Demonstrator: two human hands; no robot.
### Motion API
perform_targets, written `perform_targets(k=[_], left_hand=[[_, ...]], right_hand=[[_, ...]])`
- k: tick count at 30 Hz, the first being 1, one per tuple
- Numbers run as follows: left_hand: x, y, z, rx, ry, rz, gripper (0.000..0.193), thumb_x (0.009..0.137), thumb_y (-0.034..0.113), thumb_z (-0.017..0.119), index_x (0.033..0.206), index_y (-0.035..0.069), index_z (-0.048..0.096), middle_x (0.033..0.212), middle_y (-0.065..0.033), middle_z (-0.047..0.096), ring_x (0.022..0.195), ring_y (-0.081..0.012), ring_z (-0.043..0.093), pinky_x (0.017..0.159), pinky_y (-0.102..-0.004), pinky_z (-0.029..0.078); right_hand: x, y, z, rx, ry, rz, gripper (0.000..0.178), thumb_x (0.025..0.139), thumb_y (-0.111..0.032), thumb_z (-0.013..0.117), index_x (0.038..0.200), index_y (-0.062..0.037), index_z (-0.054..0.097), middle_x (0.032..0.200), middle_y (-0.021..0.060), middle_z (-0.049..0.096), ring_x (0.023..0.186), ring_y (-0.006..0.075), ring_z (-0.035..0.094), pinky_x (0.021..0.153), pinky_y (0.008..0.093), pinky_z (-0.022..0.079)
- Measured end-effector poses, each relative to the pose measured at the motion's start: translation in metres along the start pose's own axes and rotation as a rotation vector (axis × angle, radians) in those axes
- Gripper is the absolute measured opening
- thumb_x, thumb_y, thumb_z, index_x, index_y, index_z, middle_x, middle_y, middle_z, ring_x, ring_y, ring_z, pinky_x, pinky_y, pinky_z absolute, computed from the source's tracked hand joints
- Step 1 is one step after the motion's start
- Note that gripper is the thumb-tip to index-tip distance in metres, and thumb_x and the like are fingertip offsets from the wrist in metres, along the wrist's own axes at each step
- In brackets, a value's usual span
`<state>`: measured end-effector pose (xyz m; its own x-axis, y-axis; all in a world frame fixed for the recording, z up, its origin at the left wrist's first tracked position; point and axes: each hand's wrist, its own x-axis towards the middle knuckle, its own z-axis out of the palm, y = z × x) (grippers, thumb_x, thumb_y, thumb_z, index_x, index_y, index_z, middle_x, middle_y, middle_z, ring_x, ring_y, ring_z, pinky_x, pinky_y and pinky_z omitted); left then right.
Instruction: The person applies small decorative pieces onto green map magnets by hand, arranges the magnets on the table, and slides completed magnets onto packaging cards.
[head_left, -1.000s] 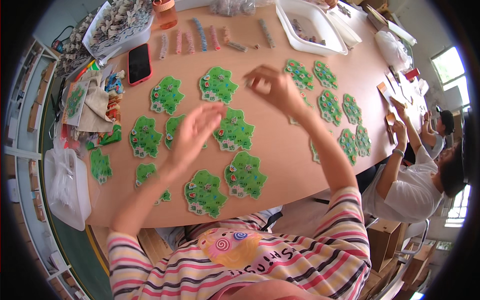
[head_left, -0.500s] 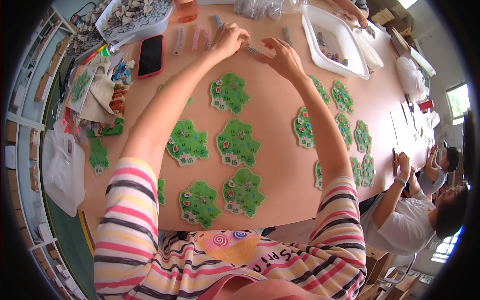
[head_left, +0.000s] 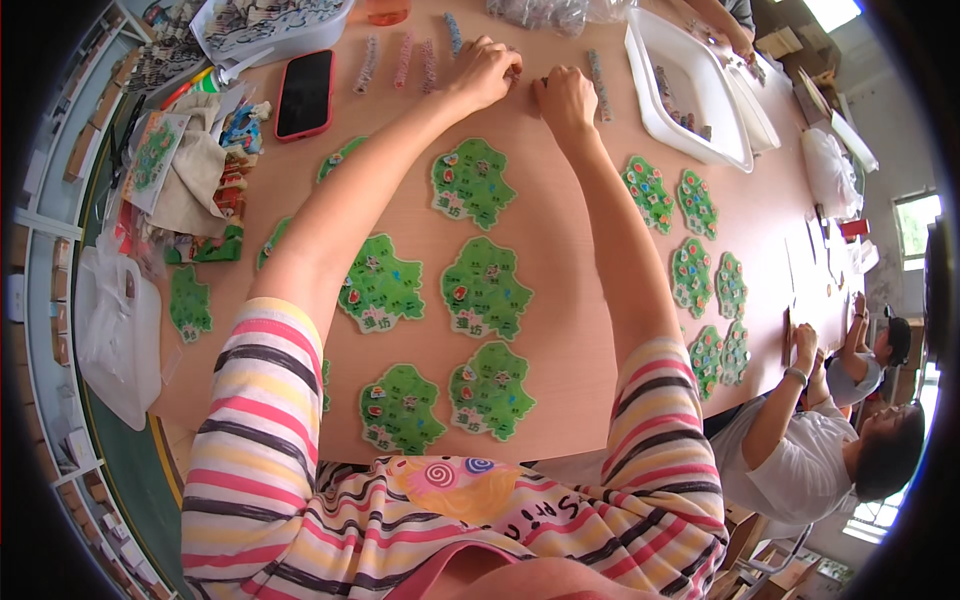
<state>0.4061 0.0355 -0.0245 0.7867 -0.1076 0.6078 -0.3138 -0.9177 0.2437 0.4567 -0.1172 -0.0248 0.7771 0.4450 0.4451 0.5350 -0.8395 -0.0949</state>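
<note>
Both my hands work side by side at the far middle of the table, close together but apart. The fingers of my left hand (head_left: 484,76) are pinched together, with a bit of something small and dark at their tips. My right hand (head_left: 567,100) is curled closed, back upward; what it holds is hidden. To its right lies a thin bluish row of small pieces (head_left: 599,86). Left of my left hand lie a grey-white row (head_left: 367,65), a pink row (head_left: 403,62), a mottled pink row (head_left: 429,66) and a blue row (head_left: 452,34).
Green map-shaped plaques (head_left: 486,288) lie below my arms; several smaller dotted ones (head_left: 648,195) lie right. A white tray (head_left: 742,160) with small pieces stands far right, a phone (head_left: 304,95) and heaped bin (head_left: 262,62) far left. Co-workers sit right, one in a white shirt (head_left: 775,455).
My right hand has gone from spread fingers to a closed grip and come nearer my left. The multicoloured row seen between them is now hidden. The view has shifted slightly.
</note>
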Motion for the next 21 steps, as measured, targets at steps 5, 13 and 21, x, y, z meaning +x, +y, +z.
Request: perform_targets(k=[5, 13, 21], left_hand=[[-0.001, 0.009, -0.003, -0.021, -0.033, -0.041, 0.025, 0.068, 0.003, 0.062, 0.092, 0.008, 0.067, 0.089, -0.0096, 0.067, 0.094, -0.0288, 0.058, 0.085, -0.0394, 0.046], [-0.015, 0.007, -0.039, -0.132, -0.074, -0.116, 0.024, 0.077, 0.009, 0.061, 0.101, 0.009, 0.064, 0.089, -0.0067, 0.068, 0.083, -0.0282, 0.064, 0.074, -0.0380, 0.050], [-0.107, -0.010, -0.129, -0.040, -0.147, 0.081, 0.024, 0.084, 0.016, 0.063, 0.107, 0.009, 0.063, 0.111, -0.0056, 0.063, 0.111, -0.0252, 0.054, 0.097, -0.0394, 0.040]], right_hand=[[0.060, 0.023, 0.035, -0.194, -0.037, 0.041, 0.019, 0.083, -0.016, 0.056, 0.087, -0.0044, 0.070, 0.092, 0.0156, 0.067, 0.083, 0.0305, 0.068, 0.069, 0.0372, 0.056], [0.062, 0.044, -0.003, -0.021, -0.063, 0.110, 0.038, 0.083, -0.040, 0.062, 0.094, -0.0045, 0.070, 0.094, 0.0205, 0.068, 0.088, 0.0329, 0.067, 0.077, 0.0407, 0.054], [-0.015, 0.067, -0.045, 0.321, -0.227, -0.210, 0.028, 0.078, -0.030, 0.071, 0.090, -0.0051, 0.069, 0.081, 0.0102, 0.069, 0.078, 0.0259, 0.067, 0.071, 0.0358, 0.053]])
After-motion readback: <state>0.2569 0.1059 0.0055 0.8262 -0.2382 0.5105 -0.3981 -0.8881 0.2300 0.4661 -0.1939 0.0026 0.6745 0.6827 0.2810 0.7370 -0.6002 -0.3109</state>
